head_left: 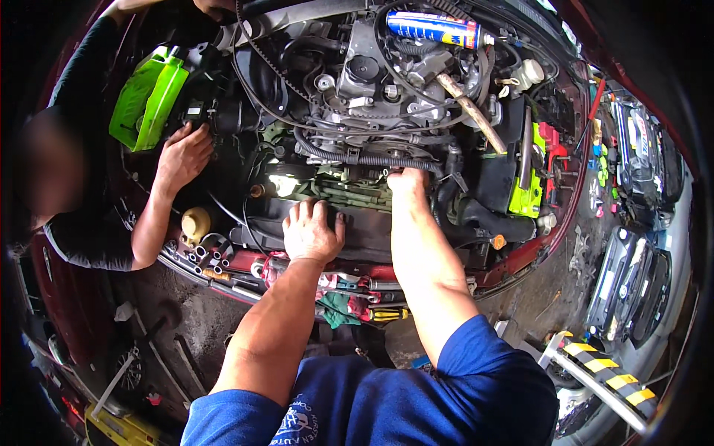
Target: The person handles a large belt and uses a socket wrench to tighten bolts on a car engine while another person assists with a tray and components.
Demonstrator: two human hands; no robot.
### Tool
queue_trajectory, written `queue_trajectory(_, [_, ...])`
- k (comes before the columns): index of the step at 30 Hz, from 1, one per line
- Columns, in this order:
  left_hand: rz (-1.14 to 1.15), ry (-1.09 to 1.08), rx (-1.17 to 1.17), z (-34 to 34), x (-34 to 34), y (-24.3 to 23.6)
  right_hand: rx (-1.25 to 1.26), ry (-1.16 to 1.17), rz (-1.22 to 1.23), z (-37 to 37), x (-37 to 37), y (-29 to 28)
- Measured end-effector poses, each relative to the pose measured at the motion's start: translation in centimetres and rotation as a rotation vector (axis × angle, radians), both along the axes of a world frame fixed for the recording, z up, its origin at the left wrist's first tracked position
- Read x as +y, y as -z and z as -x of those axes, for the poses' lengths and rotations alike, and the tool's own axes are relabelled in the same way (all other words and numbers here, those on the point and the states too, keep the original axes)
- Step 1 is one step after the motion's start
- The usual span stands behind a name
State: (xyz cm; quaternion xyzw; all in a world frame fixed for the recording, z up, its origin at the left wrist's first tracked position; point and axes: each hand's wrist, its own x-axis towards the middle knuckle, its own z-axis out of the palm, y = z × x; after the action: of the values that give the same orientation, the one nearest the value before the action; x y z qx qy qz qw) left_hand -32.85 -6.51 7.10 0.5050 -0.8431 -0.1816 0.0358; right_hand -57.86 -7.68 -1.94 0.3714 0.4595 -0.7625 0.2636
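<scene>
My left hand (312, 230) lies on the dark panel (357, 232) along the front of the engine bay, its fingers stretched out and holding nothing. Farther in and to the right, my right hand (407, 181) reaches down at the engine's front, just below a black corrugated hose (349, 157). Its fingers are mostly hidden, so what they touch does not show. A pulley (394, 146) sits just beyond it. Left of that hand, some metal pipes (346, 195) run across the gap. A loose toothed belt (290, 83) drapes over the engine (368, 48).
A person's hand (184, 152) works at the left, near a bright green plastic piece (149, 98). A blue spray can (435, 28) and a wooden handle (472, 113) lie on the engine. Sockets (212, 256) and a yellow screwdriver (388, 314) line the front edge.
</scene>
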Motion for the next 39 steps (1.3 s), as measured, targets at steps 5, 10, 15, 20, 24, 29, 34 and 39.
queue_trajectory(5, [-0.025,-0.001,0.005,0.3,0.0,-0.2,0.017,-0.035,0.203,0.7,0.6,0.2])
queue_trajectory(10, [-0.003,0.002,0.002,0.1,0.0,-0.2,0.013,-0.049,0.213,0.1,0.4,-0.6])
queue_trajectory(15, [-0.032,-0.014,-0.004,-0.8,-0.4,-0.6,-0.018,-0.019,0.239,-1.7,-0.8,-1.8])
queue_trajectory(20, [-0.059,0.021,0.029,1.5,0.2,-0.8,-0.022,-0.057,0.135,2.7,3.4,2.9])
queue_trajectory(24, [-0.221,-0.005,-0.085,-0.2,-0.9,-1.7,0.017,-0.747,-0.41,-1.1,2.7,-0.5])
queue_trajectory(29, [-0.201,-0.012,-0.055,-0.4,-1.0,-1.5,1.006,-1.875,-0.976,-2.5,4.3,-7.3])
queue_trajectory(34, [-0.104,-0.004,0.054,-0.2,-0.6,-1.7,1.011,-2.036,-0.647,-7.6,1.7,-14.6])
queue_trajectory(39, [-0.155,-0.004,0.053,-0.9,-0.8,-1.0,1.058,-1.766,-0.127,-15.8,-10.0,-16.2])
